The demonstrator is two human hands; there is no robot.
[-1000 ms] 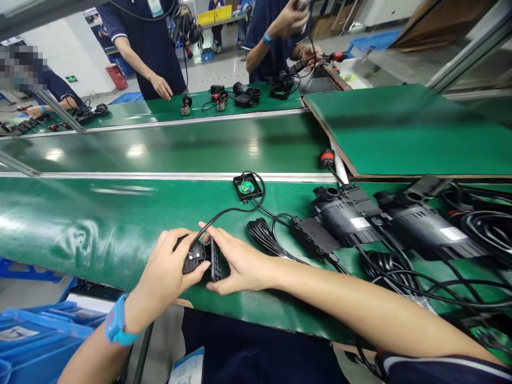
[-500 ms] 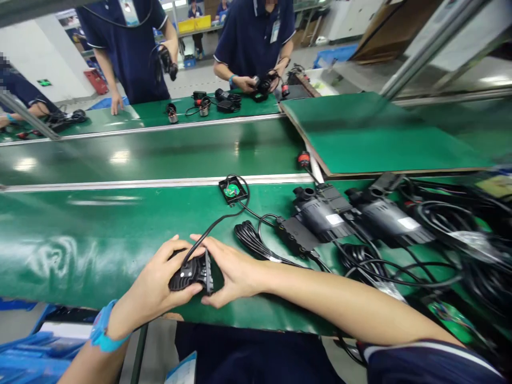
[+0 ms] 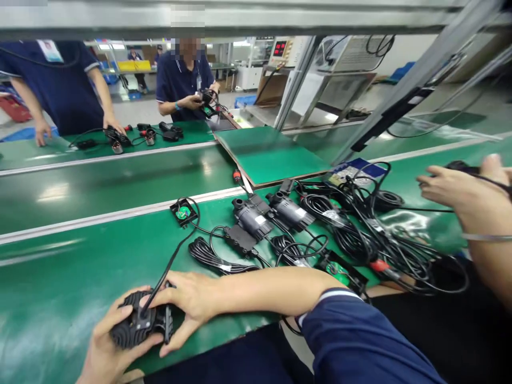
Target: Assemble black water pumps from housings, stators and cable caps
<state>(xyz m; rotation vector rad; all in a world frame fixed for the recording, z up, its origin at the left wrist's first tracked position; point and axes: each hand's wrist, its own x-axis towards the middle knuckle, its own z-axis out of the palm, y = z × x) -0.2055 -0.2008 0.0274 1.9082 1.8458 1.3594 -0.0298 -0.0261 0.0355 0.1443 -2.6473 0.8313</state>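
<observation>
A black ribbed housing [image 3: 134, 332] with a cable coming out of its top is held low over the near edge of the green bench. My left hand [image 3: 102, 341] is wrapped round its ribbed left end, thumb on top. On its right end my right hand [image 3: 188, 298] grips the slotted rim, fingers by the cable root. The black cable [image 3: 173, 257] runs up to a small open black box [image 3: 175, 214] with a round green circuit board [image 3: 183, 213]. A bundled black cable [image 3: 208, 255] lies right of my hands. The housing's underside is hidden.
Two dark motor-like pumps [image 3: 252, 216] and a flat black box [image 3: 240, 240] lie right of centre, beside tangled cables [image 3: 360, 234]. A neighbour's hand [image 3: 452, 184] works at the far right. A raised green board [image 3: 272, 152] and metal posts stand beyond; people work across the bench.
The view has swung right, bringing a neighbour's hands into sight. The housing is turned to show more of its ribbed face. A person opposite has lowered a hand to parts on the far bench.
</observation>
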